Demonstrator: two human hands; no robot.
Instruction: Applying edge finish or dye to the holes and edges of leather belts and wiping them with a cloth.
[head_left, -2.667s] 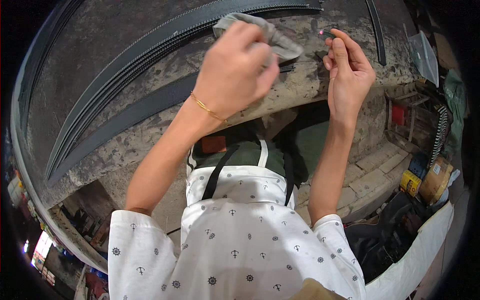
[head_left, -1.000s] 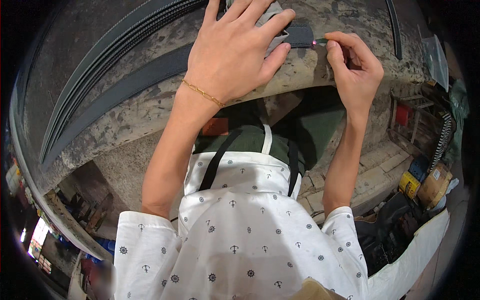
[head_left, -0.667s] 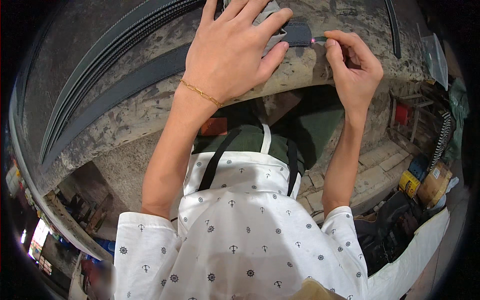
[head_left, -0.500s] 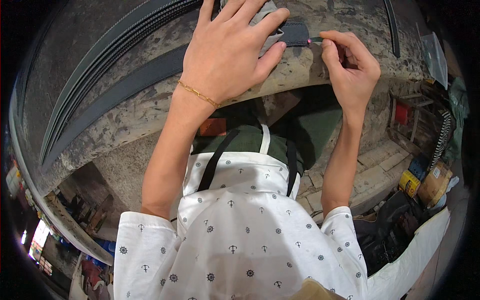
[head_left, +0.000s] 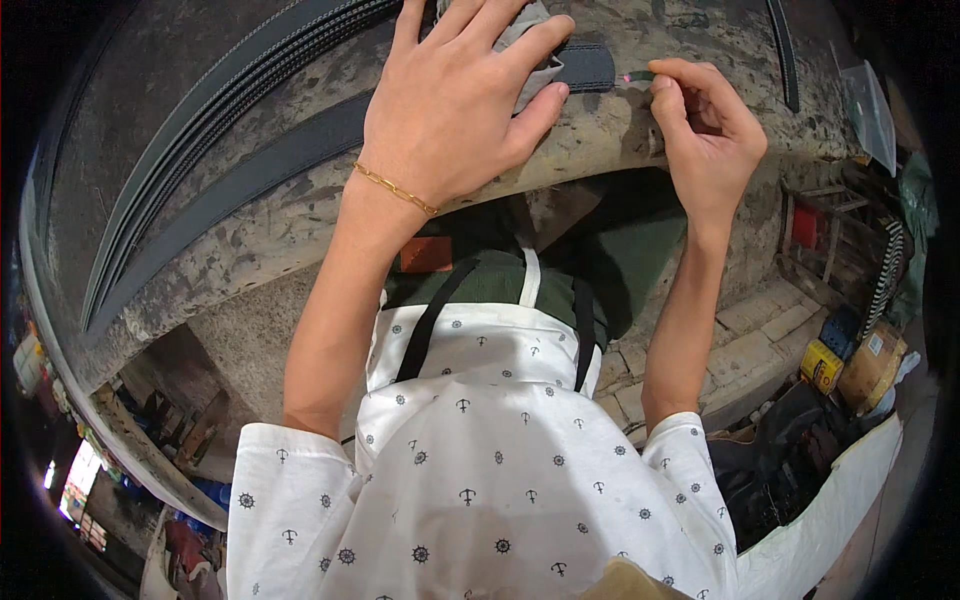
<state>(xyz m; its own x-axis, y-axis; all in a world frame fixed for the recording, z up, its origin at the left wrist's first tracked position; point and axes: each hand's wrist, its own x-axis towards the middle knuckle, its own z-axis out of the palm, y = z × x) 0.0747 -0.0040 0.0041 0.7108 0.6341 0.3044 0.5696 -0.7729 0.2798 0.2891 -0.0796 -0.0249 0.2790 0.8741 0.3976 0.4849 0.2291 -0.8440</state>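
Note:
My left hand (head_left: 440, 115) lies with fingers spread on a crumpled grey cloth (head_left: 543, 76), pressing it onto a dark leather strap (head_left: 588, 68). The strap's rounded end sticks out to the right of the cloth, and its long part curves away to the left. Between thumb and forefinger, my right hand (head_left: 710, 125) pinches a thin dark green stick (head_left: 640, 76) with a glossy pink tip. That tip sits just right of the strap end, a small gap apart. The other right fingers are curled in.
Several stitched dark straps (head_left: 220, 110) lie in a curved bundle at the far left of the stained worktop (head_left: 290, 225). Another strap (head_left: 786, 55) lies at the far right, near a clear plastic bag (head_left: 870, 115). A yellow box (head_left: 820, 366) and a cardboard box (head_left: 872, 366) stand low on the right.
My right hand has moved slightly right, drawing the stick's pink tip off the strap end. My left hand and the cloth have shifted a little to the left.

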